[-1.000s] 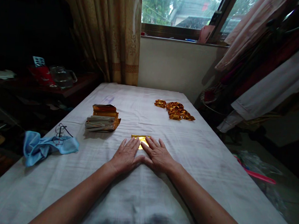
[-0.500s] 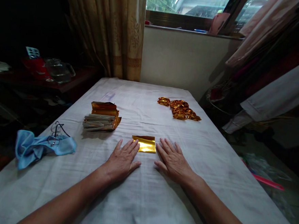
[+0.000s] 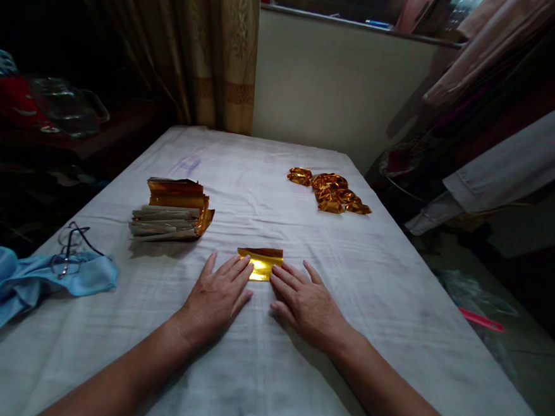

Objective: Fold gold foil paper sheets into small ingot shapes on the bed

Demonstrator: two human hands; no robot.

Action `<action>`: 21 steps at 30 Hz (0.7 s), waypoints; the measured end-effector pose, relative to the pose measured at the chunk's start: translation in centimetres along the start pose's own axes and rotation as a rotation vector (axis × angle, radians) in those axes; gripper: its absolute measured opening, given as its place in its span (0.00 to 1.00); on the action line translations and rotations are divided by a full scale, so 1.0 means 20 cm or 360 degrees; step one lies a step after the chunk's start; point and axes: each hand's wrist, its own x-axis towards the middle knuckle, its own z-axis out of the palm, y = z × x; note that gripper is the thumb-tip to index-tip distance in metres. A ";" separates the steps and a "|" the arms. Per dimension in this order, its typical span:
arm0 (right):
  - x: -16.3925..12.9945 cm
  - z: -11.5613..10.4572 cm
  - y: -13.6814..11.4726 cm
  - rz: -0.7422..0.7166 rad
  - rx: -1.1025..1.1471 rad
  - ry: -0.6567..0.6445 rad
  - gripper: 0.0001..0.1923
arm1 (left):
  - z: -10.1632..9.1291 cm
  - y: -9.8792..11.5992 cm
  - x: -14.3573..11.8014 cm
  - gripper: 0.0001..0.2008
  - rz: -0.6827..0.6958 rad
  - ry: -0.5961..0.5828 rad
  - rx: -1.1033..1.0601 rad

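Gold sheet [image 3: 260, 263] — flat on the counter [image 3: 395, 286], your left hand [image 3: 217, 297] and right hand [image 3: 307, 304] spread flat, fingertips touching it, holding nothing. Folded pieces [image 3: 330, 191] done; stack [image 3: 173, 208] left.

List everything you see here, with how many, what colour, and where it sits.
gold foil sheet: one, gold, flat on the cloth between the fingertips of both hands
paper stack: one, gold and pale, far left of the sheet
folded foil pieces: a small heap, gold-orange, far right
table cloth: one, white, covering the table
cloth: one, light blue, left edge
glasses: one pair, dark-framed, on the blue cloth
curtain: one, beige, behind
left hand: flat, fingers touching the sheet
right hand: flat, fingers touching the sheet
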 end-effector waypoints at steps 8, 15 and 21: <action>0.14 0.01 0.05 -0.0041 -0.0030 0.0252 0.08 | -0.06 -0.02 0.04 0.07 0.0011 0.0201 0.0011; 0.11 0.05 0.07 -0.0117 0.0020 0.0398 0.10 | -0.07 -0.04 0.05 0.08 0.0133 0.0241 0.0138; 0.12 0.06 0.07 -0.0092 0.0032 0.0425 0.13 | -0.07 -0.04 0.06 0.11 0.0097 0.0251 0.0065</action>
